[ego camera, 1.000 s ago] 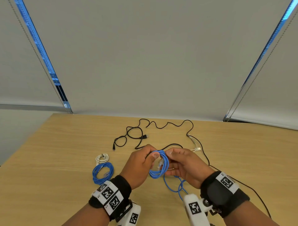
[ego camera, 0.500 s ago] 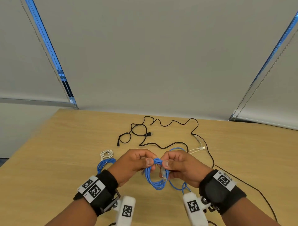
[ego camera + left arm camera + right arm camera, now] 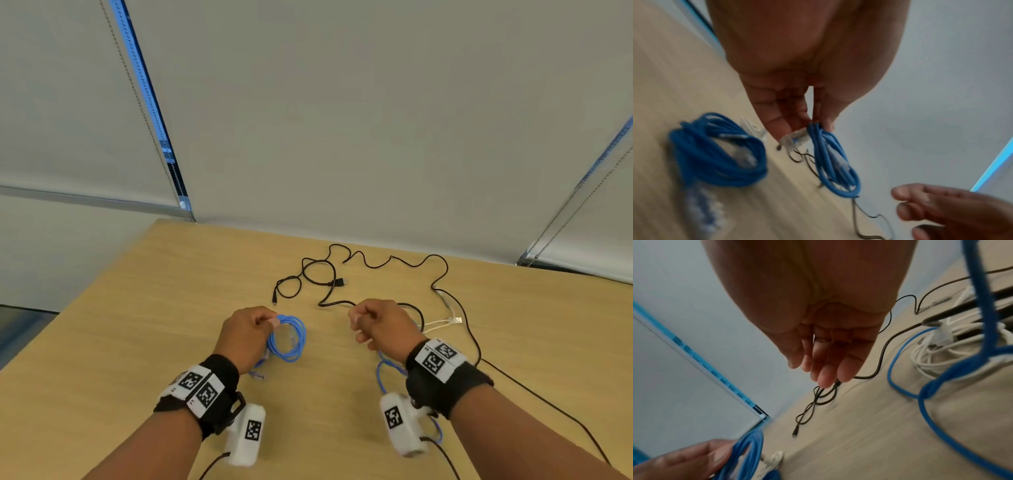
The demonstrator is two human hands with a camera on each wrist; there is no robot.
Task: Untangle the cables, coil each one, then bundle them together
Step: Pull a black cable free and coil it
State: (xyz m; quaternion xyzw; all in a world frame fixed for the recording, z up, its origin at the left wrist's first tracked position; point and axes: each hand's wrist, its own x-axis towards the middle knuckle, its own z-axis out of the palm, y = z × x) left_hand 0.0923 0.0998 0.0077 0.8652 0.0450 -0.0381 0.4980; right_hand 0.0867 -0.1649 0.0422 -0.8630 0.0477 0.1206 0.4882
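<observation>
The hands, joined on one coil half a second ago, are now being held apart. The blue coil [image 3: 287, 339] is being pinched at its top by the left hand [image 3: 247, 337], just above the wooden table [image 3: 144, 329]. The right hand [image 3: 380, 327] is being kept loosely curled, apparently grasping nothing. That coil is probably being finished; the black cable [image 3: 373, 274] is lying loose beyond. The table is being backed by grey roller blinds [image 3: 342, 120].
</observation>
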